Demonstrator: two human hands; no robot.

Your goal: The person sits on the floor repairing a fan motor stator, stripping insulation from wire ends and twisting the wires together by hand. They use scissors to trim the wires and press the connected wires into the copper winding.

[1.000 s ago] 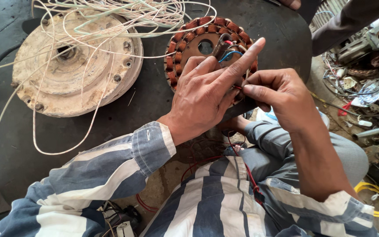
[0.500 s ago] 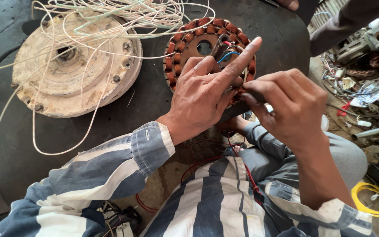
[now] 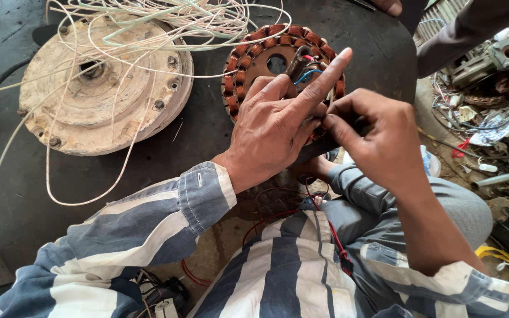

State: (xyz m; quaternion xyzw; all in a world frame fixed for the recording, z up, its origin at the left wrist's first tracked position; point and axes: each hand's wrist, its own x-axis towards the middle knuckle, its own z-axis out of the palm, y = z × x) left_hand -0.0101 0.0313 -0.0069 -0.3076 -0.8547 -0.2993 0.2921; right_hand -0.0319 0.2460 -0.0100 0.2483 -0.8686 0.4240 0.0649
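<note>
Copper-wound stator (image 3: pixel 260 56) lies flat on the dark surface (image 3: pixel 207 135), bore facing up, at the near right edge. It is round, so no long axis; its red, blue and black leads (image 3: pixel 306 69) stick out on the right side. Left hand (image 3: pixel 275 126) rests palm-down over the stator's near right part, index finger stretched straight, pointing up-right across the windings. Right hand (image 3: pixel 381 138) is just beside it, touching, fingers curled, thumb and forefinger pinched together at the stator's rim; can't tell what they have hold of. Pale round housing (image 3: pixel 98 88) sits to the left, apart from the stator, with loose white wire (image 3: pixel 166 23) draped over it.
</note>
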